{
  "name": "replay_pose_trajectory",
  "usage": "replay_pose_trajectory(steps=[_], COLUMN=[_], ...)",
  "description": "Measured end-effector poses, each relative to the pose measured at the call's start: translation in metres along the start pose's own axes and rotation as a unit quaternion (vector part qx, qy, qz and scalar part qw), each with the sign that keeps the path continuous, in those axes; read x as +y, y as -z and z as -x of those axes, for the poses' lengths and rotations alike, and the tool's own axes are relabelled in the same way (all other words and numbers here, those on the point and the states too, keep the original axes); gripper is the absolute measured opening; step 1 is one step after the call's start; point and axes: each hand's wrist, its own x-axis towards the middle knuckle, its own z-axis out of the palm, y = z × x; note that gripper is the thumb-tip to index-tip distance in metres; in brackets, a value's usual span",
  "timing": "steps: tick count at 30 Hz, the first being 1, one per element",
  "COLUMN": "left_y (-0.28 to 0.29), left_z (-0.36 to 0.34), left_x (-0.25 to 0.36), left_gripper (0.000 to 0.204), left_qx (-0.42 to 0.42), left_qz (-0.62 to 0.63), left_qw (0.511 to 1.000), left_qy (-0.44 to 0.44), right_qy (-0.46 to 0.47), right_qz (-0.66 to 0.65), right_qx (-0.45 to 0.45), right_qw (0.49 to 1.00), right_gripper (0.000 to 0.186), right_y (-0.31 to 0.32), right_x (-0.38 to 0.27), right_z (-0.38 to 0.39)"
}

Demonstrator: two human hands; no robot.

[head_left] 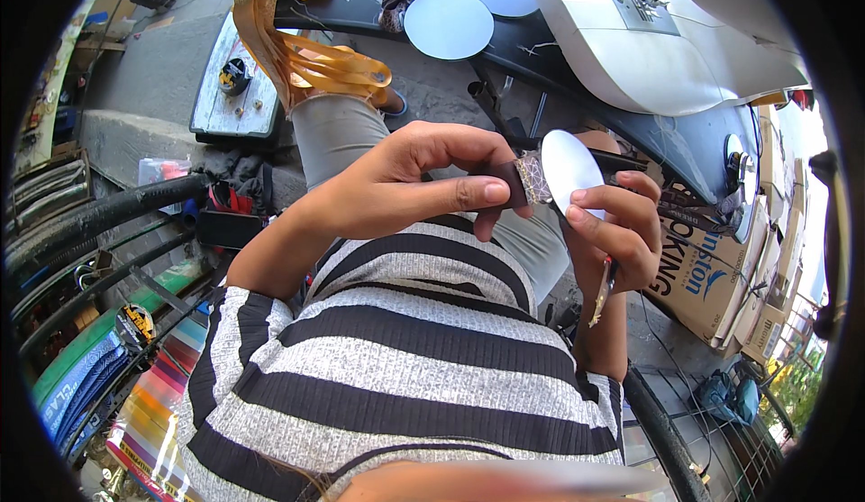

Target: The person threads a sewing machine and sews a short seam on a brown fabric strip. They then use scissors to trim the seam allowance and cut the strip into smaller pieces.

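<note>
In front of my striped shirt, a dark fabric strip (517, 185) with a patterned mesh-like band (532, 178) is pinched between the thumb and fingers of my left hand (423, 177). The band meets a round white disc (573, 168), tilted and seen partly edge-on. My right hand (622, 227) grips the disc's lower right rim with thumb and fingertips. A thin small tool (603, 295) with a dark and reddish upper part pokes out below the right fingers; its kind I cannot make out. Whether the band is attached to the disc cannot be seen.
Ahead, a dark table (360, 2) carries a white sewing machine (613, 33) and two more pale discs (449, 24). Yellow ribbon loops (338, 65) drape over my left leg. Cardboard boxes (698, 277) stand at right; a whitish bench (221, 119) and metal bars (99, 209) are at left.
</note>
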Motion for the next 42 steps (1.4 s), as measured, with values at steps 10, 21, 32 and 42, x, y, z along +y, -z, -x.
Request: replay_pose_trajectory(steps=[10, 21, 32, 42], left_y=[-0.014, -0.013, -0.023, -0.025], left_z=[-0.001, 0.0, -0.001, 0.0], left_x=[0.005, 0.005, 0.0, 0.001], left_gripper=[0.014, 0.017, 0.02, 0.021], left_qx=[0.041, 0.046, 0.055, 0.067], left_qz=[-0.238, -0.227, -0.05, -0.049], left_qw=[0.968, 0.97, 0.996, 0.995], left_qy=[-0.064, -0.074, -0.056, -0.055], right_qy=[-0.229, -0.333, -0.316, -0.313], right_qz=[-0.262, -0.48, -0.617, -0.611], right_qx=[-0.111, -0.123, -0.048, -0.04], right_qw=[0.931, 0.802, 0.719, 0.726], right_gripper=[0.033, 0.016, 0.018, 0.018], right_y=[-0.003, -0.019, -0.03, -0.033], right_x=[0.001, -0.008, -0.011, -0.013], right_z=[-0.023, -0.031, -0.022, -0.019])
